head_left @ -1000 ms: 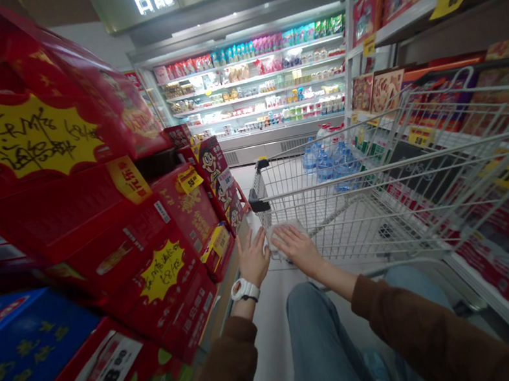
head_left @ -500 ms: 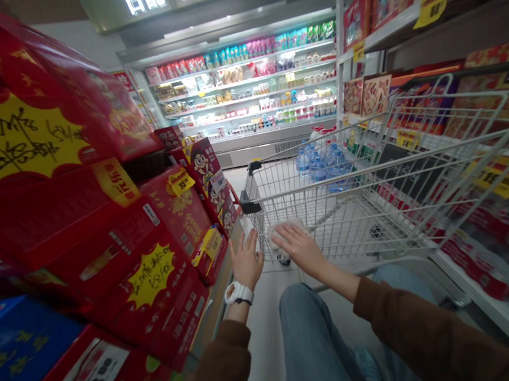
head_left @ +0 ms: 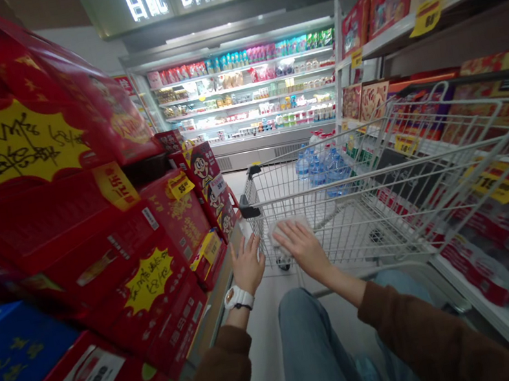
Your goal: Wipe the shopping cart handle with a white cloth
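A shopping cart point(head_left: 379, 170) of grey wire stands in front of me, one corner fitted with black plastic. My right hand point(head_left: 303, 249) holds a whitish cloth point(head_left: 274, 233) under its flattened fingers, against or just in front of the lower wire side; I cannot tell whether the cloth touches the wires. To its left, my left hand point(head_left: 248, 266) hovers with fingers spread and nothing in it, between the cart corner and the red boxes. A white watch point(head_left: 238, 298) is on my left wrist. A cart wheel point(head_left: 284, 263) shows below the cloth.
Stacked red gift boxes point(head_left: 110, 242) with yellow price signs line the left. Wrapped packs of blue-tinted water bottles point(head_left: 317, 169) sit on the floor beyond the cart. Shelves point(head_left: 430, 15) of boxes run along the right. A lit refrigerated case point(head_left: 244, 107) spans the back.
The right hand and cloth have shifted slightly along the cart's lower side. My left hand stays almost in place, and the view has tilted a little.
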Motion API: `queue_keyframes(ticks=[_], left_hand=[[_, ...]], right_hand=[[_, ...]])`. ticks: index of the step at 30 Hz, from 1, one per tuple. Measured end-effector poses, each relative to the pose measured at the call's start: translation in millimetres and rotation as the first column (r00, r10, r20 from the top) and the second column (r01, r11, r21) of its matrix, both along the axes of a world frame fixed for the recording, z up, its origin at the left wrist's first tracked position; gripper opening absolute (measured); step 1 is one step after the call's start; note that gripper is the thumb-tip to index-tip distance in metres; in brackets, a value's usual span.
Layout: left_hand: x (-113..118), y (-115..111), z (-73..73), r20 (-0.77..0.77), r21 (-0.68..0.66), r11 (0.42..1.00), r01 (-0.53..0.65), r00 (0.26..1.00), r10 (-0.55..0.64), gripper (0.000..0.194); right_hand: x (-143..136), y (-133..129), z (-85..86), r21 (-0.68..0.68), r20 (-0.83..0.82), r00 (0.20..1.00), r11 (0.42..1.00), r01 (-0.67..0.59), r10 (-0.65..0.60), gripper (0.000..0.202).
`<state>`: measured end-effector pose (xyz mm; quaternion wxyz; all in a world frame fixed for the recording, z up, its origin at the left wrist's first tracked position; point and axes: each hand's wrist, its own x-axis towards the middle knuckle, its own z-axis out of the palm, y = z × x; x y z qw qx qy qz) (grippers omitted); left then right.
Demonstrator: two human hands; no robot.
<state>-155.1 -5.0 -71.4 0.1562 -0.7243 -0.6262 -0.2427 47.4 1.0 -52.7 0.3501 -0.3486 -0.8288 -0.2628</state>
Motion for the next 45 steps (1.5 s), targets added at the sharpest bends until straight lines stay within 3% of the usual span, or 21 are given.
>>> queue_keyframes(ticks=[3,5,12,20,25,29,33,37,41,45], left_hand=[[8,-2,9.0,-0.022,-0.032,0.999,0.018,1.0,-0.018,0.049],[14,-3,12.4,-0.023,-0.046,0.999,0.006,1.0,-0.007,0.05],[23,-5,5.4,0.008,0.004,1.0,-0.022,1.0,0.022,0.058],[21,-7,-0.3,0.013,-0.011,0.999,-0.033,0.999,0.033,0.067],[28,-13,2.5,0.02,-0.015,0.998,-0.068,0.997,0.068,0.062],[38,-23,21.1,0.044,0.095,0.992,-0.081,0.996,0.077,0.058],[41,-21,62.3,0.034,0.231,0.97,-0.071,0.997,0.065,0.067],[38,-7,97.4,-0.085,0.163,0.985,0.064,0.995,-0.05,0.079],[38,8,102.6,-0.089,0.054,0.988,0.142,0.987,-0.137,0.086],[39,14,95.4,-0.053,0.071,0.989,0.132,0.99,-0.128,0.086]], right_hand=[[-12,7,32.8,0.055,-0.008,1.0,0.998,-0.024,0.025,0.047],[-20,16,44.4,0.059,0.001,1.0,0.998,-0.027,0.027,0.046],[-29,20,36.6,0.017,0.002,1.0,1.0,0.004,-0.004,0.043],[-22,18,43.8,0.064,0.023,1.0,0.998,0.012,-0.014,0.039],[-21,10,52.6,0.007,-0.006,1.0,1.0,-0.003,0.003,0.033],[-6,11,60.2,0.076,-0.046,0.999,0.997,0.014,-0.01,0.041],[6,19,43.0,0.124,-0.013,0.999,0.992,0.037,-0.036,0.037],[7,18,33.4,0.116,-0.006,0.999,0.993,0.034,-0.034,0.037],[3,18,44.1,0.122,-0.053,0.996,0.99,0.076,-0.07,0.039],[0,23,46.0,0.148,-0.012,0.998,0.987,0.055,-0.054,0.032]])
